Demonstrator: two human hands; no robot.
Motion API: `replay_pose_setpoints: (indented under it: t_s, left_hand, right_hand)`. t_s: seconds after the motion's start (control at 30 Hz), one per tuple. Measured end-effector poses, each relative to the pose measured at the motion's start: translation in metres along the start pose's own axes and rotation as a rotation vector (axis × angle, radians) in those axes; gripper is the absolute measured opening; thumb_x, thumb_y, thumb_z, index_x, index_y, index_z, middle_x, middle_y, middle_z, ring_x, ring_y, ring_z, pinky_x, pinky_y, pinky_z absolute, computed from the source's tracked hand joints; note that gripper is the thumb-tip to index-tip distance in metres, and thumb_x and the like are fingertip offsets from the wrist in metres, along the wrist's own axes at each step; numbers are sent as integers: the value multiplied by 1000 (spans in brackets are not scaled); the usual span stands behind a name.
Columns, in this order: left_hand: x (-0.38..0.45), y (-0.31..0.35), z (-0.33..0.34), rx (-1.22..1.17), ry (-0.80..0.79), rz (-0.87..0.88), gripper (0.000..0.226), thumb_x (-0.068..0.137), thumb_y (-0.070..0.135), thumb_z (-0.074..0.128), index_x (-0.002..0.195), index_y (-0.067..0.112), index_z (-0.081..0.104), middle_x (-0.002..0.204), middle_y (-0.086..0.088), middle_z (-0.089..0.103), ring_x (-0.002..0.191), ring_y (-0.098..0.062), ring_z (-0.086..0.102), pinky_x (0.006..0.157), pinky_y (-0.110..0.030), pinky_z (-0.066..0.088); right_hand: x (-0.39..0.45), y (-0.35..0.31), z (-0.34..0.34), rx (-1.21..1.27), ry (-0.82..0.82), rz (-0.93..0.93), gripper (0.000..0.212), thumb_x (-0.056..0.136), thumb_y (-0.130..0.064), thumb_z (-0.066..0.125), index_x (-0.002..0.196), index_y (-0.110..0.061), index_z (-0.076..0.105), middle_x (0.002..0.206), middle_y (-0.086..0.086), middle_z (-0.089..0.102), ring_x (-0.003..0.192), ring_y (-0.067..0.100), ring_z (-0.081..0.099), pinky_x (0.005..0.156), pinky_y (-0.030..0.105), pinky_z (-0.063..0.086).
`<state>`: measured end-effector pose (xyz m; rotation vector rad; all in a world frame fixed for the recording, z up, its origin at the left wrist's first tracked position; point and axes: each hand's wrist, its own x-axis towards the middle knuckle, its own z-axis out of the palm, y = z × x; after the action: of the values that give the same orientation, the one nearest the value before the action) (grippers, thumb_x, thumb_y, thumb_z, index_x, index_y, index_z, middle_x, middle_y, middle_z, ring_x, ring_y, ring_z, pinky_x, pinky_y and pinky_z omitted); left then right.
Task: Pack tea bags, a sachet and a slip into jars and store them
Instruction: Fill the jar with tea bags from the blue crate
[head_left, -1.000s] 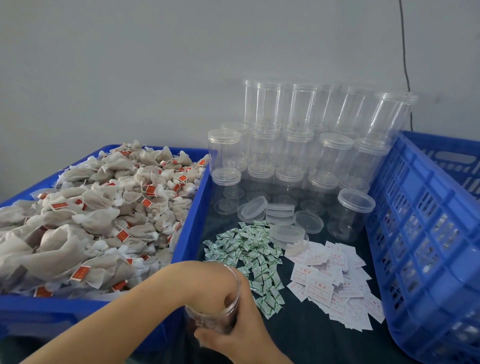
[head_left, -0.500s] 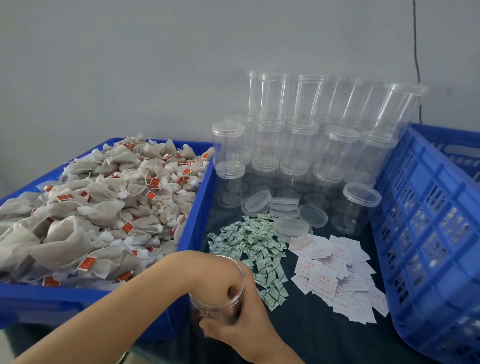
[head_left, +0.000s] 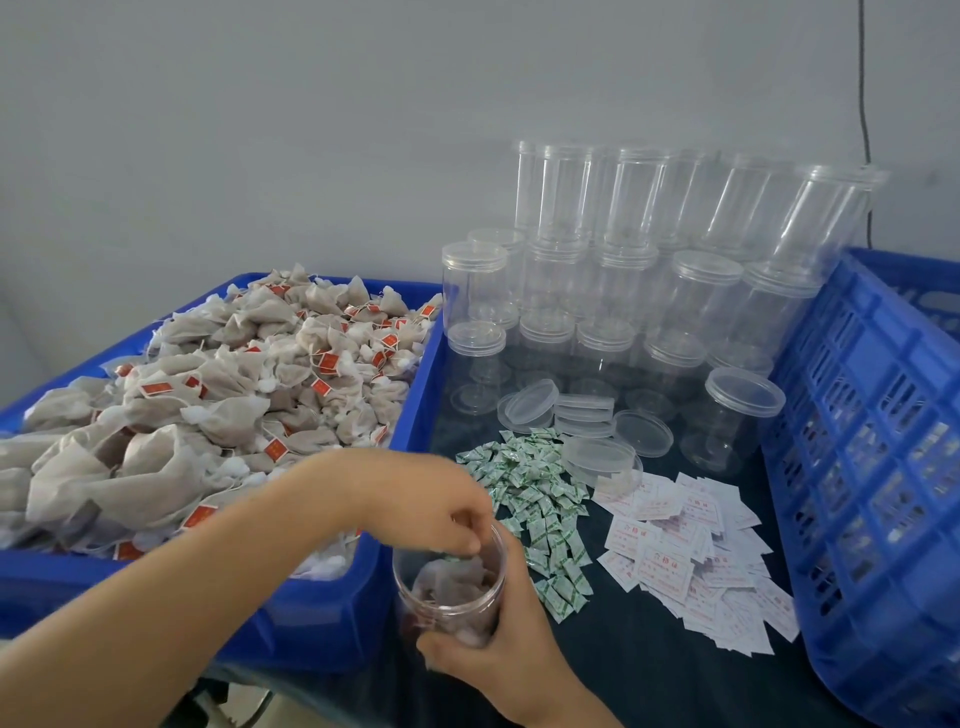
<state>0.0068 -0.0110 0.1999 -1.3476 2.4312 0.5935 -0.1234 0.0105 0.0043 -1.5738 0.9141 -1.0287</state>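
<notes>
Right hand (head_left: 511, 657) was wrapped around the clear jar (head_left: 449, 592), fingers curled on its lower wall, holding it upright at the near edge of the dark table (head_left: 623, 670). Jar was already part-filled with tea bags. Left hand (head_left: 431, 501) sat over the jar mouth, fingertips bent down at the rim. Couldn't tell whether they pinched anything; something green showed just under them, too small to identify.

Left of the jar: blue crate (head_left: 322, 623) heaped with loose tea bags (head_left: 208, 405), beige pouches with red tags. Left forearm crossed over its near corner.

Right of the jar, flat on the table: pile of green-and-white sachets (head_left: 540, 504), nearest ones just beside the jar. Next over, a spread of white slips (head_left: 691, 551) with red print, touching the sachet pile's far edge.

Behind those: loose clear lids (head_left: 582, 415), some stacked, one leaning. Then stacked empty jars (head_left: 649, 270), lidded, rising against the grey wall (head_left: 260, 130).

Far right: second blue crate (head_left: 872, 467), slotted sides, tilted toward the table. Black cable (head_left: 863, 78) ran down the wall above it.
</notes>
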Motion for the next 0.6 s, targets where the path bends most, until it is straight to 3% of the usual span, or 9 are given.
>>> replay_pose_setpoints:
  t_s: [0.13, 0.2, 0.3, 0.43, 0.6]
  left_hand:
    - [-4, -46, -10, -80, 192, -62, 9, 96, 35, 52, 99, 35, 60, 95, 17, 65, 88, 4, 60, 87, -24, 50]
    - [-6, -74, -11, -29, 338, -136, 5, 94, 36, 54, 92, 36, 58, 92, 19, 61, 87, 4, 57, 84, -24, 49]
    - [-12, -110, -10, 75, 460, -337, 9, 95, 29, 53, 98, 27, 61, 99, 12, 62, 87, -4, 57, 81, -27, 49]
    - [-24, -148, -6, 292, 449, -629, 21, 94, 32, 52, 112, 23, 57, 103, 8, 57, 89, -11, 53, 78, -26, 47]
    - [-40, -178, 4, 323, 347, -827, 19, 89, 36, 55, 103, 25, 60, 84, 10, 53, 80, -9, 53, 72, -23, 47]
  right_hand:
    - [-4, -1, 1, 25, -4, 19, 92, 61, -21, 88, 133, -51, 39, 120, -23, 55, 114, 8, 61, 83, 27, 57]
    - [-5, -2, 0, 25, -1, 27, 94, 61, -24, 88, 134, -53, 37, 119, -27, 54, 117, 9, 59, 86, 32, 58]
    - [-5, -6, -1, 31, -15, 28, 91, 62, -23, 87, 132, -55, 38, 119, -27, 56, 116, 13, 61, 87, 35, 58]
    - [-7, -11, -2, 55, -23, 35, 87, 63, -19, 86, 127, -55, 41, 114, -30, 56, 113, 6, 62, 82, 23, 57]
    - [-7, -15, -4, 64, -52, 45, 77, 66, -14, 82, 123, -48, 42, 111, -29, 59, 107, 4, 65, 80, 16, 53]
